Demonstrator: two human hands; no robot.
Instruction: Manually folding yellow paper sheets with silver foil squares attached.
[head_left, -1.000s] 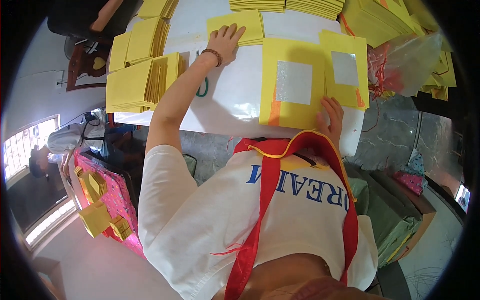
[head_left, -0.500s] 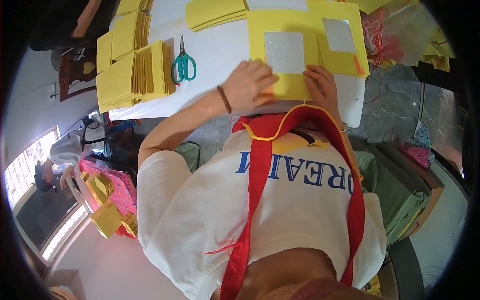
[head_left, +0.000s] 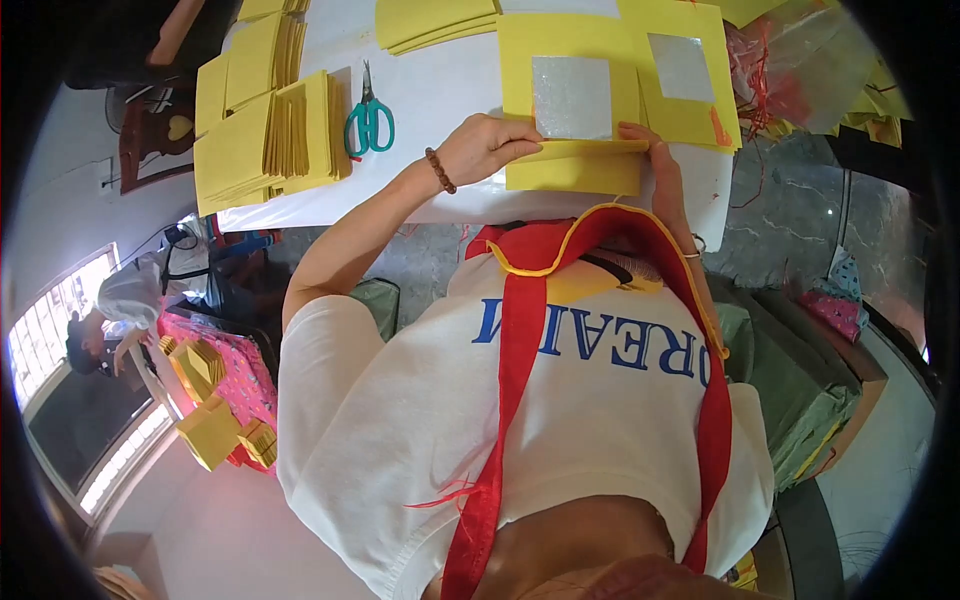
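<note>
A yellow paper sheet (head_left: 573, 175) with a shiny silver square (head_left: 572, 95) lies at the near edge of the white table. Across it, just below the silver square, a flap of yellow paper is raised along a straight edge. My left hand (head_left: 484, 146) pinches the left end of that edge between thumb and fingers. At the opposite end, my right hand (head_left: 660, 160) grips the edge, its fingertips over the far side and its thumb partly hidden. Beyond my right hand lies another yellow sheet (head_left: 690, 122) with a silver rectangle (head_left: 680, 67).
Teal-handled scissors (head_left: 370, 125) lie left of my hands, points away. Stacks of folded yellow paper (head_left: 230, 150) stand on the left of the white table (head_left: 430, 85). Red strings and a clear plastic bag (head_left: 810, 60) are at the right. A person (head_left: 135, 290) is at the left.
The near part of the yellow sheet, flat before, now has a flap lifted between both hands. My left hand moved left from the sheet's near portion and closed on the edge.
</note>
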